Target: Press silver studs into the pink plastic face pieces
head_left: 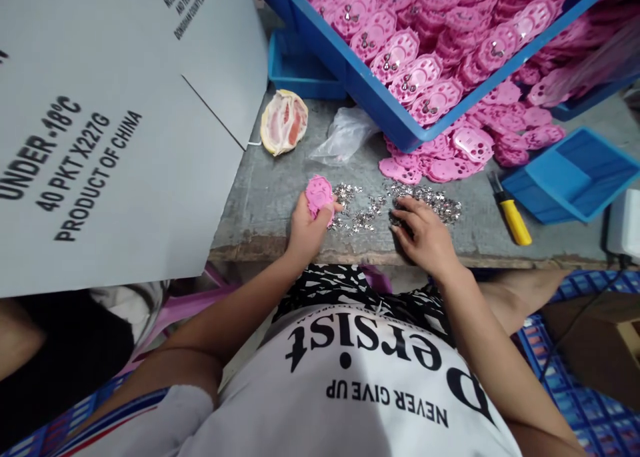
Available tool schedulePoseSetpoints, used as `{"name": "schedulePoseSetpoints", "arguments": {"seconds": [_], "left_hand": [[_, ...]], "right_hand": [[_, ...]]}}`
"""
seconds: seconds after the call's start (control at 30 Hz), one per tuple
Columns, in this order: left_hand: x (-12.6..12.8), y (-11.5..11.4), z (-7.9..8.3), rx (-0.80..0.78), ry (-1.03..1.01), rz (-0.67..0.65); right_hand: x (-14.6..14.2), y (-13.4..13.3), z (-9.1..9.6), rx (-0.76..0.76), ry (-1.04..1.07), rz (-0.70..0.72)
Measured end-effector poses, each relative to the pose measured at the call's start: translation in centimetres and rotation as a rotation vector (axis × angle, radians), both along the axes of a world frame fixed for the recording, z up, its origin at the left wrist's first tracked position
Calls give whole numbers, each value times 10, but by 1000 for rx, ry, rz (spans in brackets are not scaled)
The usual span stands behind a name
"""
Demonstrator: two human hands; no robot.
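My left hand (309, 228) is closed round a pink plastic piece (319, 193), an oval with a scalloped edge, held upright above the worktable. Small shiny metal parts (370, 212) lie scattered between my two hands, too small to name. At the right end of these parts, my right hand (423, 230) rests with its fingertips down among them, fingers bent. Whether a metal part is pinched there is hidden. Beyond, a big blue bin (425, 135) is heaped with the same kind of pink pieces (427, 102), several of them bearing metal parts.
More pink pieces (470, 144) lie loose below the bin. A yellow-handled screwdriver (515, 218) lies beside a small blue tray (575, 177) at right. A cut fruit (284, 122) and a plastic bag (347, 134) sit behind. A large grey carton (150, 144) covers the left.
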State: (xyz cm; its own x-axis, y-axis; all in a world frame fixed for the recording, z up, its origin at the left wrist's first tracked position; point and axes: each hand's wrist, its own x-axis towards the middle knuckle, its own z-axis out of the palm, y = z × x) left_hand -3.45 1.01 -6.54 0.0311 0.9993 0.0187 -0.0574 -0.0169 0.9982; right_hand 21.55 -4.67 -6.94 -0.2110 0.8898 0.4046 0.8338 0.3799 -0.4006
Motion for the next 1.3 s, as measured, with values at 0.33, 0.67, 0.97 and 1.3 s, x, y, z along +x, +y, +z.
{"name": "schedulePoseSetpoints", "arguments": {"seconds": [0.33,0.67,0.97,1.3], "left_hand": [[26,-15,3,2,-31,-37],[25,-15,-7,119,-128,27],[25,-15,-12,140,-138,51],[25,-18,-6,108,-125,64]], "right_hand": [[-33,-9,18,19,-20,-90],[-49,-9,15,-45,-104,-80],[-29,-15,17,-86,31,-185],[-46,-17,19,-84,43,-116]]}}
